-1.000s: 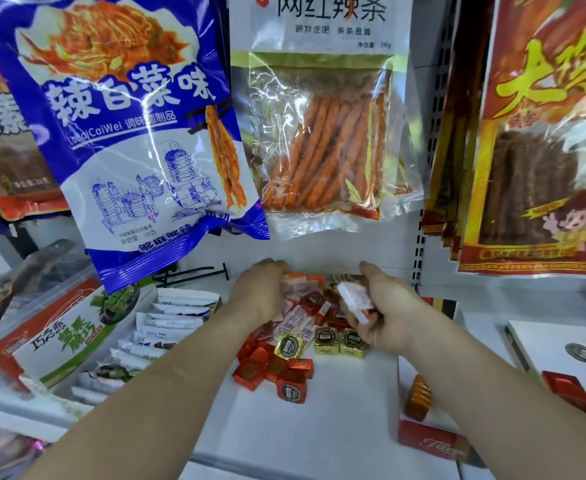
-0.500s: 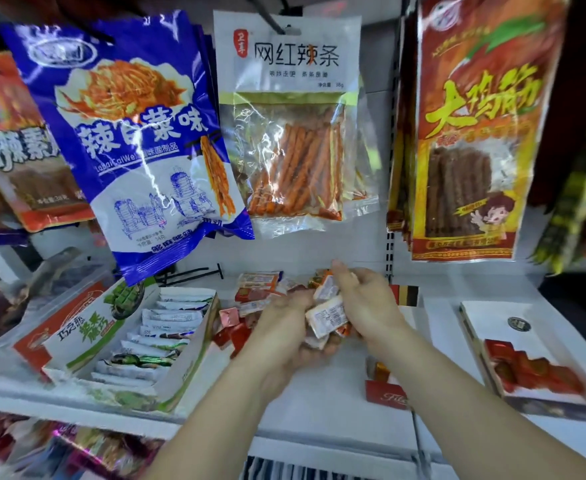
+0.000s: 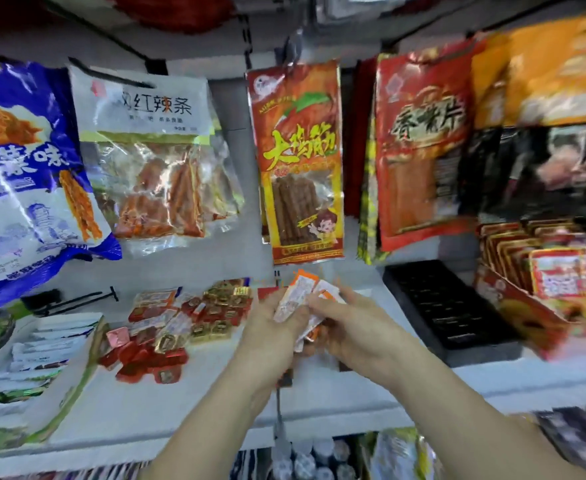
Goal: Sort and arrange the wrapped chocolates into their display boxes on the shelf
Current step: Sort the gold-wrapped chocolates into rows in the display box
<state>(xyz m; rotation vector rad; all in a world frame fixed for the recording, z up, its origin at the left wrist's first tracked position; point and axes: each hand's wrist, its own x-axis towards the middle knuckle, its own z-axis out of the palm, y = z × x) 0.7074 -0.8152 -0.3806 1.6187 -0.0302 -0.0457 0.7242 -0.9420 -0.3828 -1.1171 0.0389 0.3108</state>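
Observation:
My left hand (image 3: 270, 337) and my right hand (image 3: 350, 327) meet above the white shelf (image 3: 187, 403), and together they hold a bunch of small orange-and-white wrapped chocolates (image 3: 300, 299). A loose pile of red and gold wrapped chocolates (image 3: 180, 327) lies on the shelf to the left of my hands. A display box with white and green wrapped bars (image 3: 38, 362) stands at the far left. Part of a red box (image 3: 269, 292) shows behind my hands, mostly hidden.
Snack bags hang above the shelf: a blue one (image 3: 25, 174), a clear one (image 3: 156, 161), red ones (image 3: 300, 168). A black empty tray (image 3: 447, 306) lies right of my hands, and a red carton of packets (image 3: 544, 282) stands at far right.
The view has swung to the right. Both hands have lifted off the pile with a bunch of small packets and moved right, now holding it together in front of me.

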